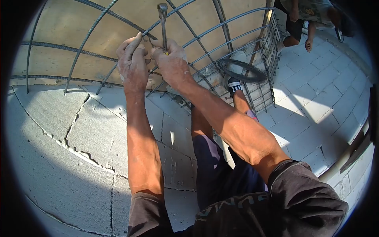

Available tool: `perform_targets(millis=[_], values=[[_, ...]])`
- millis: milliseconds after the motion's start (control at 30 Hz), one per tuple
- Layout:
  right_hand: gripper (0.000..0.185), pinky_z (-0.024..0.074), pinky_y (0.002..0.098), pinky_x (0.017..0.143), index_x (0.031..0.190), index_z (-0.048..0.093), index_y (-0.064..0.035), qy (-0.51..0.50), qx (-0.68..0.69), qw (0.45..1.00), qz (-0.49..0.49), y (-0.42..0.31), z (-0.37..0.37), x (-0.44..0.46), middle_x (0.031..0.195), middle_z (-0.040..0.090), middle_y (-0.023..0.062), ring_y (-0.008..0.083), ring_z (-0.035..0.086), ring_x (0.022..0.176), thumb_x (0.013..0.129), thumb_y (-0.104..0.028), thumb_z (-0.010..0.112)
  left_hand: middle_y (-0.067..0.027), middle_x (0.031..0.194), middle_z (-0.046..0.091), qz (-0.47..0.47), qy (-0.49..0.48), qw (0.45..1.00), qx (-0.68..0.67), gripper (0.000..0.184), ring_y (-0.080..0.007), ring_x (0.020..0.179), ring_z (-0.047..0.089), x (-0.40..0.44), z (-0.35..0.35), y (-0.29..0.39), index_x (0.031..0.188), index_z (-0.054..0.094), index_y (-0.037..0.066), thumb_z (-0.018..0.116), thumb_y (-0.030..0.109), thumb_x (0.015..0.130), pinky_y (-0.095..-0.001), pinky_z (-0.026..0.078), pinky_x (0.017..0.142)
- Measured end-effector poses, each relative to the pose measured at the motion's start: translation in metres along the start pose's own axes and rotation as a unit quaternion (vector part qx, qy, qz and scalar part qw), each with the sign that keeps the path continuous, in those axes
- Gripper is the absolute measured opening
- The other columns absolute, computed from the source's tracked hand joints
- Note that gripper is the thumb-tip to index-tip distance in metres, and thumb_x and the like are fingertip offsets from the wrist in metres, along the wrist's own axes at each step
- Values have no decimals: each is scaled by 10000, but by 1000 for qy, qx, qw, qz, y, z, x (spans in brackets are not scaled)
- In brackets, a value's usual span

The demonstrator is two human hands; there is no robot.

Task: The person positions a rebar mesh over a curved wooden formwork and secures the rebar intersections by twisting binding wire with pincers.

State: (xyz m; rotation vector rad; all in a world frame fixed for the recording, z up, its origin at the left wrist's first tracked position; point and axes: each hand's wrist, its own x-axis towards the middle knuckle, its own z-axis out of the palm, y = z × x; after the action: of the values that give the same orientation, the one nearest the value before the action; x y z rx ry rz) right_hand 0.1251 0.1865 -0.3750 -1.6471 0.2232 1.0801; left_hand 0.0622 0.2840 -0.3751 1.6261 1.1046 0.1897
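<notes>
A grid of ribbed rebar stands in front of tan boards. My left hand is closed at a bar crossing, its thumb and fingertips pinched against the bar around what looks like thin tie wire. Close beside it, my right hand is wrapped round steel pincers. Their rounded head points up, away from me, and a bit of yellow shows at the grip. The fingers hide most of the wire. Both hands look dusty.
A coil of dark wire hangs on the mesh cage at right. Pale blocks with cracked joints lie at left, more block paving at right. Another person is at the upper right. My shoe is beside the cage.
</notes>
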Motion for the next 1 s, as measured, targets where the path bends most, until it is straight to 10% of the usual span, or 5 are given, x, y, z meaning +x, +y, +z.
perform_targets(millis=[200, 500, 733, 1000], values=[[323, 515, 374, 759, 1208, 619, 11, 28, 55, 998, -2, 17, 11, -21, 1010, 679, 153, 245, 639, 821, 947, -178, 603, -39, 906, 564, -200, 51, 977, -56, 324, -110, 760, 547, 9, 4, 35, 1209, 668, -6, 656, 183, 947, -260, 553, 696], [354, 520, 325, 726, 1282, 609, 0, 23, 116, 993, 6, 8, 15, -36, 1055, 699, 136, 179, 634, 813, 958, -143, 600, -73, 860, 636, -165, 118, 975, -91, 354, -142, 721, 584, 11, 30, 10, 1057, 671, -51, 749, 252, 892, -285, 479, 588], [366, 501, 389, 904, 1322, 601, -44, -4, 53, 998, -39, 6, 1, -40, 1133, 672, 150, 294, 643, 976, 1006, -225, 559, -36, 760, 585, -335, -17, 897, -286, 321, -125, 629, 560, 10, 26, 24, 975, 620, -16, 670, 301, 974, -270, 481, 517], [490, 500, 345, 904, 1330, 546, -36, 120, 71, 985, -100, 4, -9, -48, 1136, 636, 142, 188, 586, 1102, 1060, -431, 439, 47, 666, 470, -387, -66, 856, -336, 301, -89, 550, 484, 17, 20, 22, 900, 599, 90, 650, 377, 976, -241, 512, 518]])
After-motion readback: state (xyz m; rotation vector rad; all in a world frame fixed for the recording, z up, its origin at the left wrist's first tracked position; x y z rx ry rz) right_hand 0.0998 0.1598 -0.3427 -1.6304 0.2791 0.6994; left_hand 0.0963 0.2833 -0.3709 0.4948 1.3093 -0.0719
